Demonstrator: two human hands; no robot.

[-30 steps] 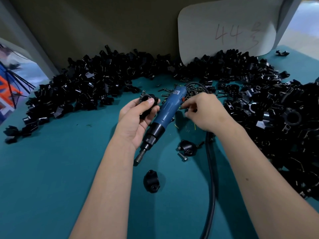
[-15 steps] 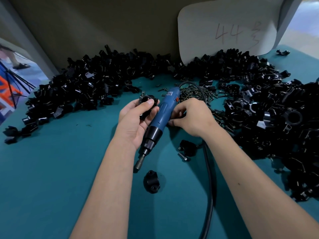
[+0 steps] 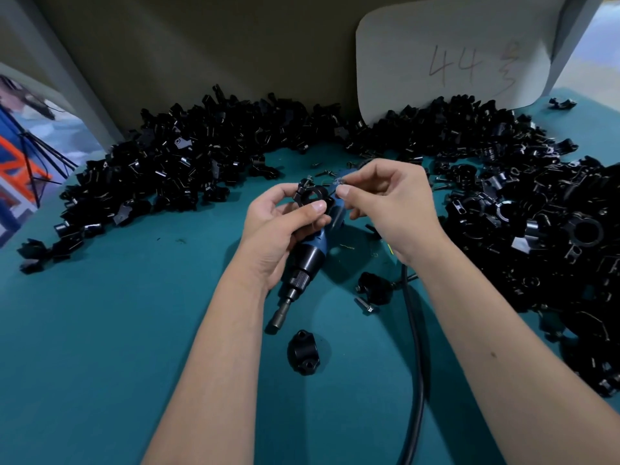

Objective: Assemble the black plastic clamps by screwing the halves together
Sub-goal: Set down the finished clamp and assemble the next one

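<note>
Holding: the left hand grips a black clamp between curled fingers and thumb, raised above the teal table.
Right hand: the right hand sits just beside the clamp, thumb and forefinger pinched narrow on something small; it looks like a screw, but it is too small and blurred to be sure.
Screwdriver: a blue electric screwdriver lies tilted on the table under both hands, its metal bit tip pointing toward the person; neither hand clearly grips it.
Cable: a thick black cable runs down the table under the right forearm.
Loose half: one black clamp half lies alone on the table just past the bit tip.
Second piece: another clamp piece rests near the cable, with a single loose bolt just beside it.
Piles: a heap of black parts spreads along the back at left, and a larger heap fills the right side.
Small screws: scattered screws lie between the heaps, behind the hands.
Sign: a white card marked "44" leans against the back wall.
</note>
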